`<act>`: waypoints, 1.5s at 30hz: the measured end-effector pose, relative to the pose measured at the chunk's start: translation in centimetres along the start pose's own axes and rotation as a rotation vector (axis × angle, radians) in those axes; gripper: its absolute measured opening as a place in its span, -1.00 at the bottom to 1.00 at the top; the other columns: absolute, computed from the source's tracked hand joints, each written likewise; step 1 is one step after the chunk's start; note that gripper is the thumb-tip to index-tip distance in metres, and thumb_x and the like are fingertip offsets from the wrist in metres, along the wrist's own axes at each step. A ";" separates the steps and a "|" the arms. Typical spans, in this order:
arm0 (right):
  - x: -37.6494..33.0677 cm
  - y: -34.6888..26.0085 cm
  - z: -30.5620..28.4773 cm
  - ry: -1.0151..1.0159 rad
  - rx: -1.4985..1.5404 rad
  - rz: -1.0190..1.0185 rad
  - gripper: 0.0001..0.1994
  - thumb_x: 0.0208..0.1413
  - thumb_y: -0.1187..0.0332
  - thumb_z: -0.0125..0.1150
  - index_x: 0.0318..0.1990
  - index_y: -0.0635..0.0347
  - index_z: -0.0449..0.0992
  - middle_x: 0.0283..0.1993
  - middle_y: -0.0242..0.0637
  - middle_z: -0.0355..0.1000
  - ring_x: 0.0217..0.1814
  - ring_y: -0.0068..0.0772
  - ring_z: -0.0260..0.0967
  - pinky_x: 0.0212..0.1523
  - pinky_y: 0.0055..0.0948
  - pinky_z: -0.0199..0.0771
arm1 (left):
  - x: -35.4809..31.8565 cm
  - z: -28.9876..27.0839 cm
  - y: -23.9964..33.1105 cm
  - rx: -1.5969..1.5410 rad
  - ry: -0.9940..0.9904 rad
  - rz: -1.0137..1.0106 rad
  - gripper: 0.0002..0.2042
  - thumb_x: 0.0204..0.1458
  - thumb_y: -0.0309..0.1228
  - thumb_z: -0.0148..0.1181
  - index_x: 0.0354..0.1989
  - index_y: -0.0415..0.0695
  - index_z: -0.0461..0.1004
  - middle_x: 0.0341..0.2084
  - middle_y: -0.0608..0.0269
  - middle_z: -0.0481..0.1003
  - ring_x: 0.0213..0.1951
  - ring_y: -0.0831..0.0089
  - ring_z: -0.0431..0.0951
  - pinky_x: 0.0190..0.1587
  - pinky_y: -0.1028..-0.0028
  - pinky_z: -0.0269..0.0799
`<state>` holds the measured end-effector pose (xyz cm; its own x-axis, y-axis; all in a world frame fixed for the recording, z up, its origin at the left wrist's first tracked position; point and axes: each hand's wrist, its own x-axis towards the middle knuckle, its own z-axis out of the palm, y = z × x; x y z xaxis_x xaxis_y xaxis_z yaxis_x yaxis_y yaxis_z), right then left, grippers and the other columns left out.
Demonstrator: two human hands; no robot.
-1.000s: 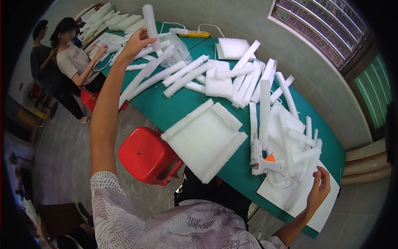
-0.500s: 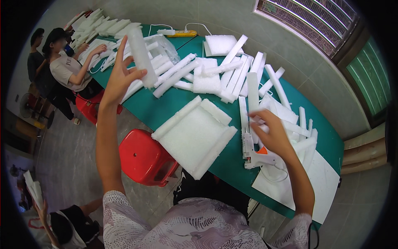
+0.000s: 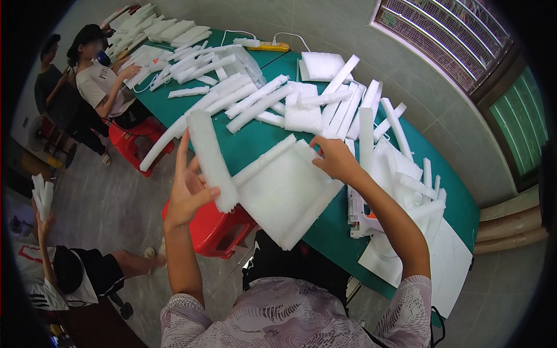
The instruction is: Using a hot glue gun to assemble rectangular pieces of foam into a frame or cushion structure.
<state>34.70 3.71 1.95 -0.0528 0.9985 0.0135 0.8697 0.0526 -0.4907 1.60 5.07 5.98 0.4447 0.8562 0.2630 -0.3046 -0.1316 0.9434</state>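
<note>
Occlusions and edge losses, head view.
Left corner of foam panel (image 3: 284, 194) lies behind lower end of foam strip (image 3: 210, 159); part of its far right edge is under right hand (image 3: 337, 161), fingertip contact unclear. Glue gun (image 3: 361, 221): grip partly covered by right forearm (image 3: 400, 229). Red stool (image 3: 223, 232) partly behind left hand (image 3: 188, 197). Person at lower left (image 3: 104, 267): cut off by dark rim.

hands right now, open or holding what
Left hand: holding a white foam strip.
Right hand: partly closed at a corner of the foam panel; grip cannot be told.
</note>
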 end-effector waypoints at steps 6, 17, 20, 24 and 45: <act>-0.5 -0.4 0.6 0.094 -0.086 -0.107 -0.69 -0.12 0.46 0.29 -0.15 0.22 0.44 -0.33 -0.09 0.45 -0.26 -0.08 0.43 -0.20 -0.28 0.41 | -2.3 0.1 -1.0 -0.102 -0.005 -0.058 0.12 -0.29 -0.56 0.34 0.40 0.01 -0.39 0.21 -0.08 0.16 0.06 0.24 0.43 0.03 0.26 0.43; -0.3 -0.5 0.8 0.062 -0.059 -0.143 -0.69 -0.14 0.46 0.34 -0.19 0.25 0.46 -0.30 -0.07 0.45 -0.28 -0.08 0.44 -0.23 -0.27 0.43 | -8.2 4.6 -3.0 -0.103 0.235 -0.225 -0.06 -0.09 -0.77 0.14 0.39 -0.05 -0.34 -0.06 0.01 0.32 -0.12 0.30 0.54 -0.09 0.39 0.51; -0.1 -0.3 0.7 0.054 -0.052 -0.138 -0.69 -0.14 0.46 0.34 -0.19 0.26 0.46 -0.30 -0.07 0.45 -0.27 -0.09 0.45 -0.23 -0.28 0.43 | -9.2 5.0 -5.2 -0.039 0.216 -0.284 -0.15 -0.09 -0.74 0.18 0.37 -0.13 -0.15 -0.06 0.00 0.31 -0.15 0.38 0.54 -0.13 0.48 0.49; -0.2 -0.7 0.6 0.036 -0.072 -0.123 -0.69 -0.14 0.45 0.35 -0.19 0.27 0.46 -0.29 -0.06 0.46 -0.27 -0.10 0.45 -0.22 -0.29 0.43 | -9.3 5.8 -6.1 0.122 0.229 -0.287 -0.25 -0.11 -0.68 0.25 0.30 -0.20 0.03 -0.11 0.07 0.29 -0.24 0.53 0.52 -0.23 0.61 0.44; -0.4 -0.3 0.7 0.043 -0.065 -0.165 -0.70 -0.12 0.45 0.34 -0.18 0.25 0.45 -0.31 -0.07 0.44 -0.26 -0.08 0.43 -0.20 -0.27 0.40 | -8.8 7.9 -6.7 0.455 0.188 -0.293 -0.25 -0.08 -0.62 0.24 0.33 -0.22 0.01 -0.24 0.12 0.38 -0.38 0.59 0.47 -0.36 0.64 0.41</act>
<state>34.15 3.30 1.50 -0.1774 0.9760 0.1266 0.8810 0.2148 -0.4214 6.44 -5.52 -1.08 0.2857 0.9580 -0.0243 0.2205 -0.0410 0.9745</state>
